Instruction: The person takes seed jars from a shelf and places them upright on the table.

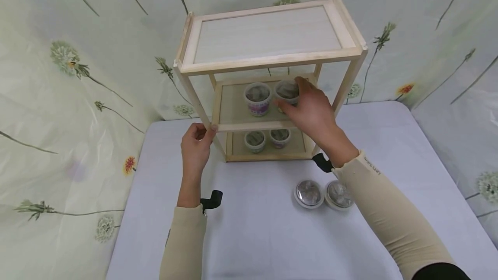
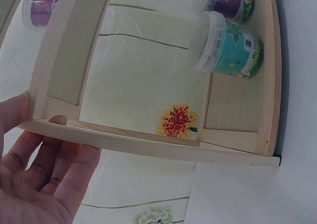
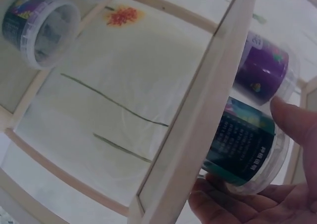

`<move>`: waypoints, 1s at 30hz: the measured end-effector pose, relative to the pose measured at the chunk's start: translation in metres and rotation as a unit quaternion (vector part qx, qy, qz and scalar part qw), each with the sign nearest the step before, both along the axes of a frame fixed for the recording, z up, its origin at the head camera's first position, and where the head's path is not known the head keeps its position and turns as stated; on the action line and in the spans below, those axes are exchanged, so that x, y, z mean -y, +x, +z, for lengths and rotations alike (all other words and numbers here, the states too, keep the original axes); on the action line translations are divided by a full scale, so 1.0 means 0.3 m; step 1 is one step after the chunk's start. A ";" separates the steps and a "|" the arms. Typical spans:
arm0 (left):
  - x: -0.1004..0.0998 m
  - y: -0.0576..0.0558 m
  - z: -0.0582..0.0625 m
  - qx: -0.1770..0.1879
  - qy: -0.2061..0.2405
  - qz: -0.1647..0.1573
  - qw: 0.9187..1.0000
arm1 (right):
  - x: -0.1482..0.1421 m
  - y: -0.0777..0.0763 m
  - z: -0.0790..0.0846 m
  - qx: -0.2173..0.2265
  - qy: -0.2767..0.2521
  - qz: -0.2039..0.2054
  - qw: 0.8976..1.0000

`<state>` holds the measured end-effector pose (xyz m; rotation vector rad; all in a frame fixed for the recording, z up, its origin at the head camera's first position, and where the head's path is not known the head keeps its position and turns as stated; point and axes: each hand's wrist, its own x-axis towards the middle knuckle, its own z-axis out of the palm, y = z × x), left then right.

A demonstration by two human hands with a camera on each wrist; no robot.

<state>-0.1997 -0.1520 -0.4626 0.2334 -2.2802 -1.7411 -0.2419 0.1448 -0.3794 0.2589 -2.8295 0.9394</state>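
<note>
A pale wooden shelf rack (image 1: 272, 61) stands at the back of the table. My right hand (image 1: 317, 111) grips a clear-lidded plastic tub (image 1: 287, 90) on the middle shelf, thumb and fingers on opposite sides; its dark teal label (image 3: 242, 144) shows in the right wrist view. A purple-labelled tub (image 1: 258, 99) sits just left of it. My left hand (image 1: 196, 146) holds the rack's left front post at the middle shelf corner, its thumb on the front and fingers (image 2: 74, 179) behind. On the bottom shelf are a teal-labelled tub (image 2: 237, 48) and a purple-labelled tub (image 2: 229, 2).
Two more lidded tubs (image 1: 308, 193) stand close together on the white-covered table (image 1: 249, 237), right of centre, near my right forearm. The top shelf panel (image 1: 268, 33) overhangs the middle shelf. A flower-printed sheet (image 1: 128, 68) hangs behind and at the sides.
</note>
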 end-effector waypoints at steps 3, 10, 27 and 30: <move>-0.002 -0.002 -0.001 -0.001 -0.001 0.002 1.000 | -0.003 0.001 -0.012 -0.006 -0.013 -0.006 1.000; -0.008 0.005 -0.003 0.005 -0.006 0.006 1.000 | -0.013 0.022 -0.023 -0.047 -0.098 -0.011 0.994; -0.001 0.003 -0.009 -0.007 0.002 0.003 1.000 | -0.002 0.182 0.101 -0.073 -0.173 0.043 0.981; -0.001 0.002 -0.010 -0.009 0.006 0.003 1.000 | 0.004 0.217 0.104 -0.064 -0.177 0.052 0.981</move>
